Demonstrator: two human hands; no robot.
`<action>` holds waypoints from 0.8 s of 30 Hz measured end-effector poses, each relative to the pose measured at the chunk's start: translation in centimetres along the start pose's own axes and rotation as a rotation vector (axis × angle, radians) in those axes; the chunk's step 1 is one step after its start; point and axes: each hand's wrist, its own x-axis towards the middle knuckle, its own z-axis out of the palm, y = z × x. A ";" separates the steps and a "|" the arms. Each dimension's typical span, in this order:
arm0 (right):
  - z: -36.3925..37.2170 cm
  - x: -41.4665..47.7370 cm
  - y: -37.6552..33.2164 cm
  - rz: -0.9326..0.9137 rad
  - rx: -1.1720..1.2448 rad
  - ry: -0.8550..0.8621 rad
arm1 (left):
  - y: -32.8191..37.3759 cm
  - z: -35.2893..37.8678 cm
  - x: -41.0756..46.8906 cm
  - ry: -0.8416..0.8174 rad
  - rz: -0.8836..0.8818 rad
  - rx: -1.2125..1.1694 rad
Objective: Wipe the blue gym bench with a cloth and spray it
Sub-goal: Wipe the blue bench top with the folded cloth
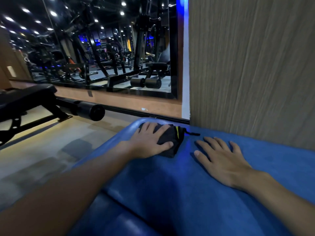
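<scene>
The blue padded gym bench [170, 193] fills the lower right of the view. On its far left corner lies a black cloth [170, 140] with a yellow stripe and a short cord. My left hand [150, 142] presses flat on the cloth, fingers straight and thumb over its near edge. My right hand [221, 159] rests flat on the bare bench surface, to the right of the cloth, fingers spread and not touching it. No spray bottle is in view.
A ribbed beige wall panel [252, 65] rises right behind the bench. A black exercise bench with a foam roller [92, 111] stands on the floor at left. A large wall mirror [102, 48] reflects gym machines. Tan floor [42, 150] lies left of the bench.
</scene>
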 end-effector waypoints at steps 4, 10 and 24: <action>-0.4 -0.3 -0.2 0.007 -0.003 -0.016 | -1.3 -0.9 -6.7 -0.036 0.017 0.038; -0.8 -0.8 -0.7 -0.007 -0.047 -0.037 | -2.7 -2.7 -15.0 -0.066 0.065 0.083; 0.0 0.9 -2.0 -0.018 -0.027 -0.040 | -0.1 -0.6 -7.2 0.084 -0.070 0.002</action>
